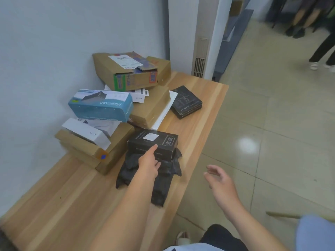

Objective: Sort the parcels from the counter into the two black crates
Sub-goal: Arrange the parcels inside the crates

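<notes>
1. My left hand (148,164) is open, its straight forefinger touching the black rectangular cardboard box (159,142). The box lies on a crumpled black plastic mailer bag (166,178) near the wooden counter (199,124) edge, so a careless tug could slide both off.
2. My right hand (219,180) hovers open and empty beyond that edge.
3. The two black crates are out of view, and the box's label looks too blurred to read.

Bare forearms (130,201), light-blue short sleeve (315,230) — dark trousers (223,236), pale shoe (183,237)
</notes>
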